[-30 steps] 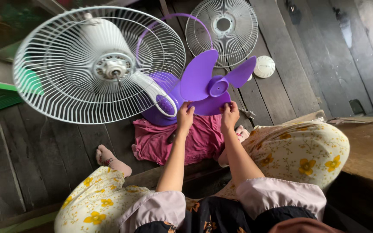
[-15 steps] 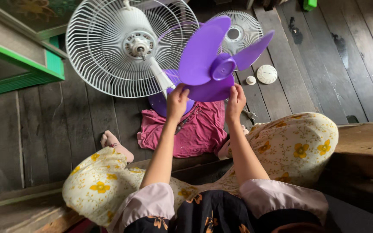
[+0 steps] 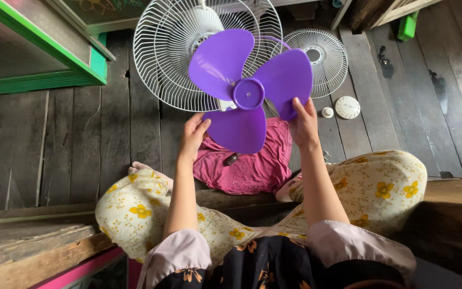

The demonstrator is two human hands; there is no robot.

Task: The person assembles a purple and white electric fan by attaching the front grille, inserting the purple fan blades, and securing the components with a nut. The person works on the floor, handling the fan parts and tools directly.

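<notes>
With both my hands pinching only the edges of the purple fan blade (image 3: 248,93), left hand (image 3: 192,136) and right hand (image 3: 304,124), it could slip onto the pink cloth (image 3: 252,166) below the blade.

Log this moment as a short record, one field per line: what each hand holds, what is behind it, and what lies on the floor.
left hand: grips the lower blade of the purple fan blade at its left edge
right hand: grips the right blade's lower edge
blade pose: raised, hub facing the camera, three blades spread
behind blade: white rear fan guard on the fan
floor, right: loose white front guard, round white cap, small white knob
floor, centre: pink cloth with a small dark object on it
surface: dark wooden floor planks
</notes>
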